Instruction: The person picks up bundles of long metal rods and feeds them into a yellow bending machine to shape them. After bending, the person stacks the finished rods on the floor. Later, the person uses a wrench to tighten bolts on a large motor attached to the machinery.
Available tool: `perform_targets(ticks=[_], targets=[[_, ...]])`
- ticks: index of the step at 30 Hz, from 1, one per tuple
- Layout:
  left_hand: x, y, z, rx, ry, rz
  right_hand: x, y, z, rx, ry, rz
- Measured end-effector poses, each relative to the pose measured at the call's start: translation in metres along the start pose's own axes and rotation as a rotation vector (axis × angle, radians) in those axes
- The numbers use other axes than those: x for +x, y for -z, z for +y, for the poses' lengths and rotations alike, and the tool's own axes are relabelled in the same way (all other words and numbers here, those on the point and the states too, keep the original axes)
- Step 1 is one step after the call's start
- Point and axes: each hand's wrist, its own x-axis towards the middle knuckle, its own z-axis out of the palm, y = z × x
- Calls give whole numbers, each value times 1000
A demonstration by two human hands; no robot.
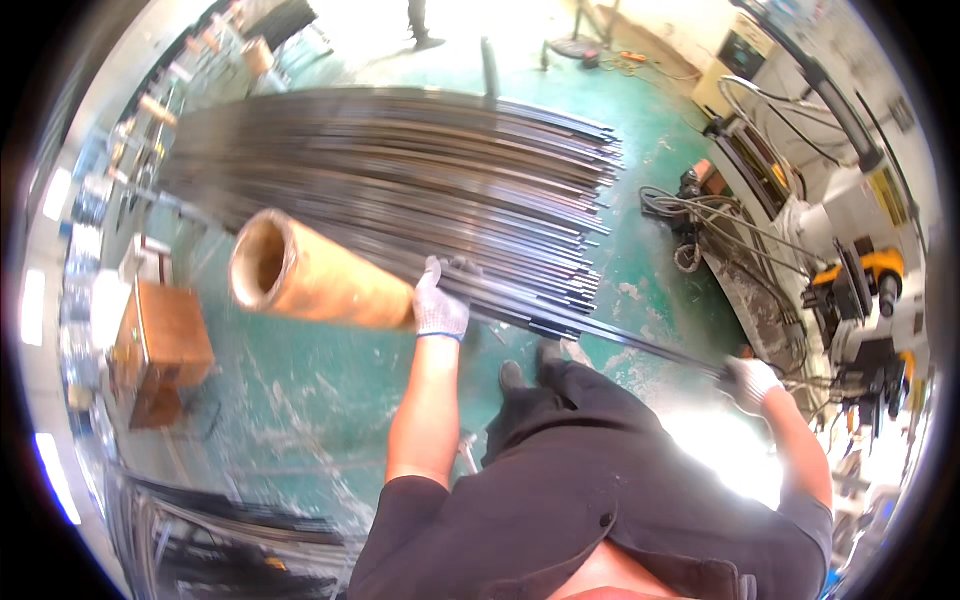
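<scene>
My left hand (440,306), in a white knit glove, is closed round long thin metal rods (630,342) at the near edge of a large stack. My right hand (754,384), also gloved, grips the rods' right-hand end, held out past the stack. How many rods I hold cannot be told because of blur. An orange-brown tube (345,278), hollow at its left end, reaches to just beside my left hand; whether they touch is unclear. The stack of dark metal bars (400,170) stretches away leftward, its ends uneven on the right.
At right stands a machine (840,240) with cables and a yellow-black part (870,275). A brown box (165,335) is on the left. More bars (240,520) lie at lower left. An upright post (489,70) rises behind the stack. A person's leg (418,20) shows far off.
</scene>
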Motion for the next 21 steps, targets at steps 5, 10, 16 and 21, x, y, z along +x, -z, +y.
perform_targets(ticks=[5,10,16,21], targets=[[-44,-34,-60,82,119,126,-43,-60,15,72,-167,297],[-89,-76,-100,150,195,16,-31,-129,82,98,-166,749],[-113,-122,-117,236,48,-234,-71,-211,238,63,-352,931],[-121,-184,-173,291,-31,-401,-129,-300,360,176,-1333,1262]])
